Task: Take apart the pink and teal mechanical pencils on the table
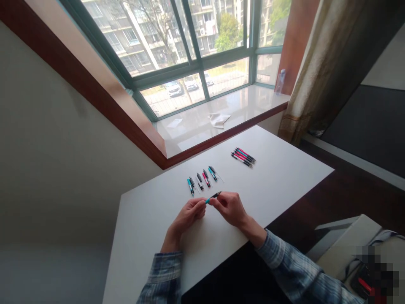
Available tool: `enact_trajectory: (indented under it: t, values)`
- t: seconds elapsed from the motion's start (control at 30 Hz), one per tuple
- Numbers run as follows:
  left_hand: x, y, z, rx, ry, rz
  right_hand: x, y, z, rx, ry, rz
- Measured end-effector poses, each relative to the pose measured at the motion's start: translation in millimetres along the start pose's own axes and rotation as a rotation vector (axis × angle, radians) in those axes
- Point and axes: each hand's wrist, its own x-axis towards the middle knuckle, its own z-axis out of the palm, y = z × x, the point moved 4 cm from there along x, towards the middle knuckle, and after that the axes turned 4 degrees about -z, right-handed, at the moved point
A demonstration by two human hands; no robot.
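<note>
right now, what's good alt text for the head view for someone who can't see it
A teal-and-black pen is in the grip of a person's left hand and right hand above a white table. Beyond lie pen parts in a row and, farther right, several pens side by side, with a window behind.

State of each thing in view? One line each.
Slim teal-and-black pen: gripped, slanted
Left hand: pinching the pen's teal end
Right hand: closed on the pen
Four sets of teal, pink and black pen parts: separated, in a row
Pink, teal and black pens: seemingly assembled, side by side
White cloth or tissue: crumpled
Clear plastic bottle: upright
Beige fabric curtain: gathered aside
</note>
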Motion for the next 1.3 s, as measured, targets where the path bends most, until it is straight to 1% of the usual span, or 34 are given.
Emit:
enact_trajectory:
  t: [0.07,0.17,0.23,0.3,0.37,0.43,0.53,0.63,0.73,0.8,0.9,1.03,1.1,1.2,1.3]
  values:
    - [-2.0,1.4,0.8,0.031,0.009,0.006,4.6,-2.4,1.2,0.024,0.012,0.031]
    - [-6.2,4.3,-0.3,0.031,0.067,0.020,19.3,-8.3,0.2,0.010,-0.002,0.046]
    - [-9.1,7.5,-2.4,0.008,0.115,0.052,32.4,-13.9,-0.3,-0.019,-0.068,0.027]
    - [-11.2,10.0,-5.4,0.002,0.160,0.068,46.1,-19.7,-0.2,-0.053,-0.163,-0.009]
    - [-12.1,11.8,-8.4,-0.010,0.175,0.077,60.0,-24.6,-0.2,-0.094,-0.242,-0.071]
    - [-12.2,11.9,-11.4,-0.036,0.176,0.077,74.7,-26.6,0.6,-0.120,-0.291,-0.143]
    - [-11.8,9.4,-16.0,-0.109,0.181,0.079,97.0,-21.4,8.6,-0.062,-0.404,-0.211]
    - [-11.4,4.3,-20.0,-0.197,0.200,0.055,114.8,-9.8,20.2,0.027,-0.527,-0.238]
    - [-10.8,0.3,-22.5,-0.268,0.205,0.027,123.0,3.0,27.4,0.088,-0.567,-0.253]
    - [-10.0,-0.7,-23.8,-0.307,0.203,0.018,122.9,12.0,29.4,0.157,-0.568,-0.223]
    - [-7.7,0.1,-26.3,-0.343,0.214,0.021,118.5,24.1,30.6,0.317,-0.545,-0.106]
    - [-3.0,3.1,-28.3,-0.358,0.218,0.031,113.5,30.4,34.1,0.486,-0.546,0.024]
    - [-0.8,3.8,-28.3,-0.344,0.218,0.035,113.9,32.1,36.0,0.528,-0.525,0.074]
    - [1.6,2.8,-27.8,-0.287,0.233,0.051,116.7,36.7,36.8,0.553,-0.457,0.138]
    - [3.1,-0.2,-28.3,-0.228,0.271,0.091,118.5,40.4,37.6,0.566,-0.466,0.173]
